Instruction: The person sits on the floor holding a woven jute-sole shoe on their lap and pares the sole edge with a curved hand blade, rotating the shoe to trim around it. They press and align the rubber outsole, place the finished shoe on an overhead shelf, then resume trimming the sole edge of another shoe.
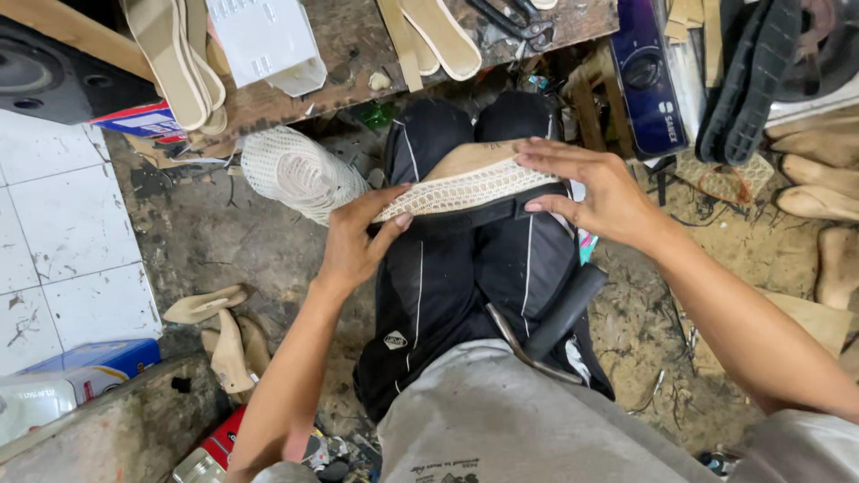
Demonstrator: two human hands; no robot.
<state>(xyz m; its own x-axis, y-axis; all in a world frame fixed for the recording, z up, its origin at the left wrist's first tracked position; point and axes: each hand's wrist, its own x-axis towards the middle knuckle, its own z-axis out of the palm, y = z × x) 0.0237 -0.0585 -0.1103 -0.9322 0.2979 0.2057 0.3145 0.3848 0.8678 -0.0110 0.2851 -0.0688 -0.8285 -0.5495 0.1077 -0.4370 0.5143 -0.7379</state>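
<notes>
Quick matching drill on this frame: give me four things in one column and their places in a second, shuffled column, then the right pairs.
Things:
1. left hand
2. right hand
3. roll of white mesh
4. loose tan soles

Places:
A. on the floor beside the person's left forearm
B. flat on the far end of the mesh-covered shoe piece on the lap
C. on the floor under the edge of the workbench
D. pinching the near tip of that shoe piece

Pairs: 1-D, 2-B, 3-C, 4-A
</notes>
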